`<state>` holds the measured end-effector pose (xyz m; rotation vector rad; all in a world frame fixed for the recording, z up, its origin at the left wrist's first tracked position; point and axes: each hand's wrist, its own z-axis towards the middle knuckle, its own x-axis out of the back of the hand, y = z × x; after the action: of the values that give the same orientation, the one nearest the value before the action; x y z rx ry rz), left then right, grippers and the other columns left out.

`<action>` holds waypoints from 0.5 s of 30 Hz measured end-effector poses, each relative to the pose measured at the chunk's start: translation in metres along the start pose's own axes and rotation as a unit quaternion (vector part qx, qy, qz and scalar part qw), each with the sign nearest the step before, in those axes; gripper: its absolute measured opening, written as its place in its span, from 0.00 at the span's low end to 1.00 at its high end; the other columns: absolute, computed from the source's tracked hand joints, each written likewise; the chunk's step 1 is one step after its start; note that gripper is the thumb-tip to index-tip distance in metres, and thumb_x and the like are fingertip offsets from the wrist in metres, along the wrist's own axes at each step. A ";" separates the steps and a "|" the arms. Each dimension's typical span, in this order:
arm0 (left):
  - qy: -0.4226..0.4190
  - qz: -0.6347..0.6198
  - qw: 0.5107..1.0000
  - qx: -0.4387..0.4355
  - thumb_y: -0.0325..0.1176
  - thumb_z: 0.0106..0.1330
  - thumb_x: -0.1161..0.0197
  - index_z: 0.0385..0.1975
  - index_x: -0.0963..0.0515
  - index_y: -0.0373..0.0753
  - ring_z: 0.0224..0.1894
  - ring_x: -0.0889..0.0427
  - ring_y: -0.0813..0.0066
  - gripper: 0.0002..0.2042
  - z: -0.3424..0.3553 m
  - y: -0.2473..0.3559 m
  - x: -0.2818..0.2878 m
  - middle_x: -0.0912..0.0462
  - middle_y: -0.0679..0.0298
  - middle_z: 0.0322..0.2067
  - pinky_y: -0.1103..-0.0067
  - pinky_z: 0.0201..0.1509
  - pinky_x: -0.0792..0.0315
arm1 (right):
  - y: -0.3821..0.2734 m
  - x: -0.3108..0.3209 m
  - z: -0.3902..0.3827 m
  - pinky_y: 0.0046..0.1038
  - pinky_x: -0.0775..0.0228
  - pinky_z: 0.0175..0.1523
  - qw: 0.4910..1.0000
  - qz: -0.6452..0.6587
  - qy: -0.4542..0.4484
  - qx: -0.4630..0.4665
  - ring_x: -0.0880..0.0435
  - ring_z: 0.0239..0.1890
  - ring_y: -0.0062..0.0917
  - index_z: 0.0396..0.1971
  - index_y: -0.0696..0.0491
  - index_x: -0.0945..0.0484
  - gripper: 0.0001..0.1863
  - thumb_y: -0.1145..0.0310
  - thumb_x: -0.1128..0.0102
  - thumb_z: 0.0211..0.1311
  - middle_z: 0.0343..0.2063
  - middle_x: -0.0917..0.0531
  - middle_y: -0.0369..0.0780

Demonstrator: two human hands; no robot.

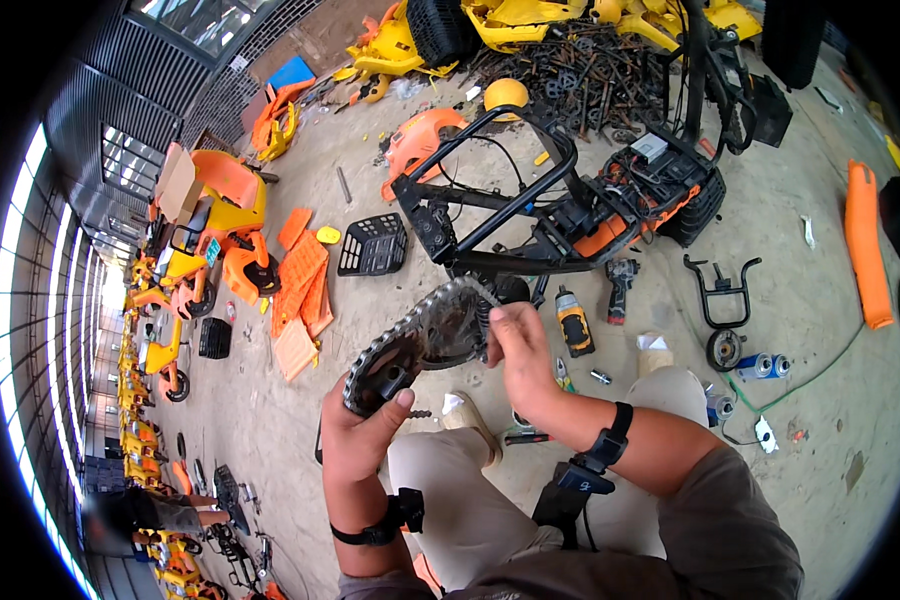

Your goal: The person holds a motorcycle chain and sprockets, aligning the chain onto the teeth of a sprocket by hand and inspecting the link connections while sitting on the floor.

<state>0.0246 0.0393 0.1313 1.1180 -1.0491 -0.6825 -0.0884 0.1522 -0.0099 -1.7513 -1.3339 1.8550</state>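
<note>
My left hand (360, 430) is closed round the lower left end of a greasy sprocket and crank assembly (425, 335) with a metal chain (380, 352) along its upper edge. My right hand (515, 355) pinches the chain at the assembly's right end. Just beyond my hands, a stripped black tubular scooter frame (450, 235) with exposed wiring and orange panels lies on the floor. To the right of my hands are a yellow and black power tool (573, 322), a black cordless drill (620, 290) and a small metal socket (600, 376).
Orange panels (300, 270), a black basket (373, 245) and a pile of rusty parts (580, 75) lie about. A bent black bracket (720, 295), blue cans (765, 365) and a green hose (810, 370) are at right. Yellow scooters (185, 260) line the left. A person (160, 510) is at lower left.
</note>
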 end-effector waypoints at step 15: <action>0.034 -0.031 0.999 0.029 0.26 0.61 0.37 0.50 0.27 0.30 0.43 0.24 0.78 0.17 -0.012 -0.072 0.013 0.19 0.62 0.41 0.81 0.50 0.31 | 0.003 0.090 0.086 0.25 0.30 0.39 0.943 -0.326 0.059 0.012 0.21 0.31 0.25 0.32 0.59 0.23 0.10 0.67 0.47 0.61 0.27 0.19 0.39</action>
<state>0.0448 0.0089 0.0669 1.2196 -0.9848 -0.6614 -0.1849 0.1782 -0.0834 -1.1698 -1.5794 1.3615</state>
